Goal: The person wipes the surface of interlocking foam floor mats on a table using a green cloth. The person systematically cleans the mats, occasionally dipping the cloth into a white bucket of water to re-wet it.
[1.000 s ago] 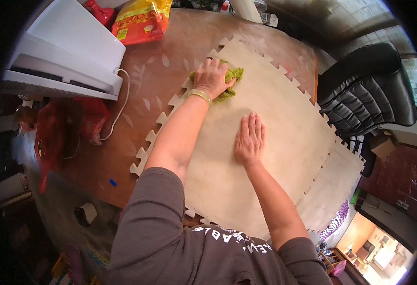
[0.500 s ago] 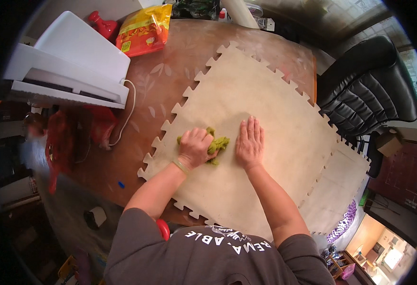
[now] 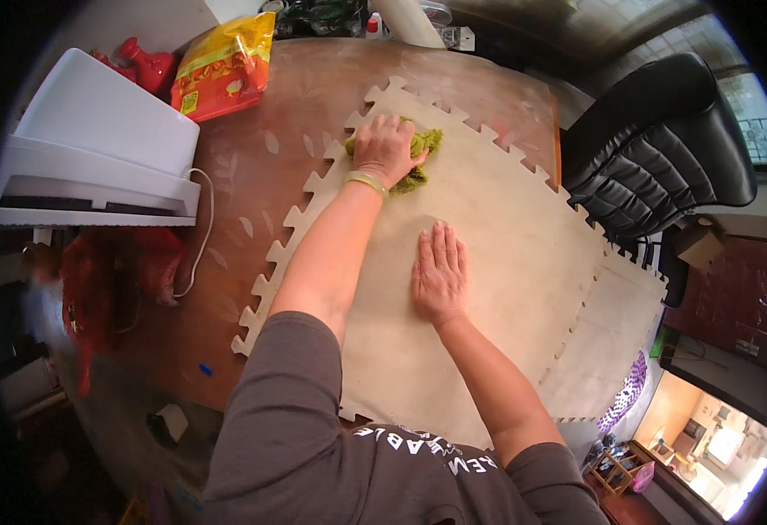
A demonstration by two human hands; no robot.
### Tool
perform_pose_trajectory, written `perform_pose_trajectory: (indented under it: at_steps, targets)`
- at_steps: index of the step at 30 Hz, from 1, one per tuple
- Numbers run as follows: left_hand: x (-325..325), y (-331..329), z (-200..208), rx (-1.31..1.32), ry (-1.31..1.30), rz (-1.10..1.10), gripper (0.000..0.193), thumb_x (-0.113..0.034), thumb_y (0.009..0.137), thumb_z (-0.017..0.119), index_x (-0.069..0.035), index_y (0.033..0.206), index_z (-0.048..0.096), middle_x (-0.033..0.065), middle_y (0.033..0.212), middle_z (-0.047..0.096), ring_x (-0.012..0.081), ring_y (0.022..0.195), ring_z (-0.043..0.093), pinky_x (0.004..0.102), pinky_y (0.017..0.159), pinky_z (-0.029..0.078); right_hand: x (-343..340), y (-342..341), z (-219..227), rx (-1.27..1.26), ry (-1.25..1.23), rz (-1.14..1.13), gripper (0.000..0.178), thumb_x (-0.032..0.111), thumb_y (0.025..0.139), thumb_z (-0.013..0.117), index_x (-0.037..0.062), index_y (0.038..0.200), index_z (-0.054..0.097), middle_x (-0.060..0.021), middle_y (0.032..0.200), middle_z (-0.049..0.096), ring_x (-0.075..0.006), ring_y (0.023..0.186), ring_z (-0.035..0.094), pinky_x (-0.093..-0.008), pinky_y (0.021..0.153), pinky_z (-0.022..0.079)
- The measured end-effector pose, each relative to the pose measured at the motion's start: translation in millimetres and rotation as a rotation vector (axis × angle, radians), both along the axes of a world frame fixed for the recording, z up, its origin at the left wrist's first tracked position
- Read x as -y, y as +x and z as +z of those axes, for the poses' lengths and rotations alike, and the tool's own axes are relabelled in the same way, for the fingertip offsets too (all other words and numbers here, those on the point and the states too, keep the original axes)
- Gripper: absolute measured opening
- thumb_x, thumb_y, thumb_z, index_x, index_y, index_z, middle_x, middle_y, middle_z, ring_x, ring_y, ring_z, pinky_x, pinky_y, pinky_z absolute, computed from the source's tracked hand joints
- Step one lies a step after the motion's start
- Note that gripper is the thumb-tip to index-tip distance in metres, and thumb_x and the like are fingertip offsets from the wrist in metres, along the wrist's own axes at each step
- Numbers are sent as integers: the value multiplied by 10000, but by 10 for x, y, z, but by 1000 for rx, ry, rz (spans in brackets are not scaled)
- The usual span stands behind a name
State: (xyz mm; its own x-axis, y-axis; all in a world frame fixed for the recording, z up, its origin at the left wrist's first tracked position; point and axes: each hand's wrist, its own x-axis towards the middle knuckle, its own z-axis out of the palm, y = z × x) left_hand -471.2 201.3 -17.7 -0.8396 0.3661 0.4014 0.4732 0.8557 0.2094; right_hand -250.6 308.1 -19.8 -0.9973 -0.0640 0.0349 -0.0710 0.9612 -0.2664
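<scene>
A beige foam puzzle mat (image 3: 506,254) with toothed edges lies across the brown table. My left hand (image 3: 385,150) is closed over a crumpled green cloth (image 3: 418,153) and presses it on the mat near its far left edge. Parts of the cloth stick out beyond the fingers; the rest hides under the palm. Nearer to me and to the right, my right hand (image 3: 440,273) lies flat on the mat, fingers stretched out, holding nothing.
The brown table (image 3: 235,175) shows left of the mat. On its left stand a white box-like device (image 3: 104,140) with a cord and a yellow-red bag (image 3: 226,70). A black padded chair (image 3: 659,144) is at the right. A small blue piece (image 3: 205,369) lies near the left edge.
My left hand has slid the green cloth away from me, toward the far corner of the mat. The right hand stays flat on the mat. The whole view has shifted slightly.
</scene>
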Motion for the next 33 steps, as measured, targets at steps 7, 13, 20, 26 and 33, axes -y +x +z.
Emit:
perform_pose_trajectory:
  at_steps: [7, 13, 20, 26, 33]
  targets:
    - [366, 986, 82, 117, 7, -120, 367, -390, 689, 765, -123, 879, 601, 60, 953, 587, 255, 951, 552, 402, 781, 444, -5, -25, -31, -56, -36, -13, 504, 208, 936, 450, 18, 1402, 435, -187, 1521, 322, -333, 1433, 257, -471, 1168, 177]
    - [923, 1988, 235, 179, -13, -256, 343, -375, 636, 768, -129, 802, 595, 42, 863, 565, 242, 834, 549, 380, 695, 435, -26, -21, -108, -66, -38, -15, 531, 219, 927, 459, 45, 1427, 412, -159, 1536, 306, -318, 1436, 251, -457, 1169, 176]
    - [633, 1449, 175, 101, 45, -242, 330, -349, 624, 775, -134, 801, 598, 37, 864, 556, 240, 848, 546, 387, 695, 434, -10, -10, -56, -63, -64, 1, 516, 212, 926, 481, 2, 1395, 433, -181, 1520, 325, -332, 1434, 256, -472, 1165, 194]
    - [196, 659, 18, 31, 66, -222, 350, -370, 647, 785, -136, 819, 589, 38, 894, 570, 241, 894, 558, 391, 728, 453, -36, -1, -42, -44, -1, -6, 515, 212, 922, 482, 15, 1396, 438, -175, 1518, 333, -324, 1434, 261, -464, 1167, 190]
    - [-62, 203, 34, 46, 9, -75, 353, -405, 689, 761, -143, 864, 603, 31, 917, 589, 231, 928, 556, 396, 760, 447, 15, -16, 41, -59, -35, -12, 500, 199, 920, 466, 29, 1389, 449, -165, 1517, 339, -319, 1431, 270, -468, 1167, 187]
